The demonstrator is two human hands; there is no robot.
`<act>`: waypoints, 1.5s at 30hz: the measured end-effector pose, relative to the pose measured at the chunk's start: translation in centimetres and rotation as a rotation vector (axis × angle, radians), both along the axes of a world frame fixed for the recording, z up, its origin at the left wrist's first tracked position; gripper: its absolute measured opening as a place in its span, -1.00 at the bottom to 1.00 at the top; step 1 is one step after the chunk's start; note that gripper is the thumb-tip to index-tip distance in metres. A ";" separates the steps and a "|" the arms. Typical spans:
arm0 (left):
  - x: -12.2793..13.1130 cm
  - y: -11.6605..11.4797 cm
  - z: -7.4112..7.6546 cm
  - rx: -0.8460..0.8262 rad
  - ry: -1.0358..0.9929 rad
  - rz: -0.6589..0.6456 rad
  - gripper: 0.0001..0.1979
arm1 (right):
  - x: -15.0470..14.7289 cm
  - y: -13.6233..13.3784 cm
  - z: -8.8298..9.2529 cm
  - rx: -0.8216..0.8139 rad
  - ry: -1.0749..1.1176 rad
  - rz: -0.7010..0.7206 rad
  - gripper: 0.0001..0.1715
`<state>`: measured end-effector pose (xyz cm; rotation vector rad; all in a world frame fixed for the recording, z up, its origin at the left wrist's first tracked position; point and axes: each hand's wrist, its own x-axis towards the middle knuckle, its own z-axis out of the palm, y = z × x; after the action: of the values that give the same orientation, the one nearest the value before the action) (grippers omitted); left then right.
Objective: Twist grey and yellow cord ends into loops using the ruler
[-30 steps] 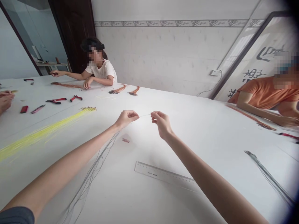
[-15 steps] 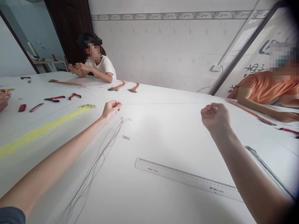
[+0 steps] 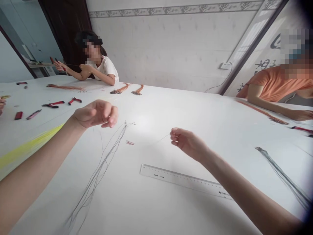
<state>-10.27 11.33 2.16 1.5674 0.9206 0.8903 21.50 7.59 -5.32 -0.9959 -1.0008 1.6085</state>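
Note:
My right hand [image 3: 184, 140] pinches a thin cord [image 3: 163, 138] between thumb and fingertips; its loose part trails left and fades against the white table [image 3: 146, 202]. My left hand [image 3: 99, 114] is raised over the table with curled fingers, and whatever it may hold is too small to make out. Below it lies a bundle of grey cords [image 3: 104, 163] with small metal ends at the top. A small red-and-white wrapped packet [image 3: 130, 142] is between the hands. Nearer to me rests a clear ruler [image 3: 176, 178], partly covered by my right forearm.
Yellow cords [image 3: 31, 143] lie at left, beyond them pliers [image 3: 53, 104] and a pink-handled tool [image 3: 34, 114]. Orange cord bundles [image 3: 119, 89] are at the far edge. Another grey-green bundle [image 3: 278, 169] lies right. Two people [image 3: 107, 70] [image 3: 271, 85] sit across; another person's hand shows far left.
The cord stretched taut between my hands has gone slack. My right hand has moved left and down; my left hand has moved left and nearer. The person across has raised a hand holding a tool.

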 end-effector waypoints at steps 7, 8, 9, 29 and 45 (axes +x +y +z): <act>6.4 -3.1 -5.3 -0.170 0.071 -0.166 -0.77 | -4.9 -3.1 0.5 0.227 -0.241 0.184 -0.87; 7.3 -3.7 -6.1 -0.212 0.031 -0.169 -0.79 | -5.2 -3.2 0.3 0.252 -0.254 0.146 -0.86; 8.1 -4.3 -6.8 -0.252 -0.020 -0.168 -0.81 | -5.3 -3.2 0.0 0.267 -0.259 0.111 -0.85; 8.3 -7.0 -7.7 -0.223 0.302 -0.002 -0.84 | -5.2 -3.7 -1.4 0.264 -0.525 0.215 -0.86; 8.1 -8.3 -9.8 0.201 0.624 0.074 -0.86 | -5.7 -4.5 -3.1 0.333 -0.919 0.255 -0.83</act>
<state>-2.18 2.99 -7.65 2.0483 1.3617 0.5537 15.84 3.05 -8.39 -1.4372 -2.0016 1.0778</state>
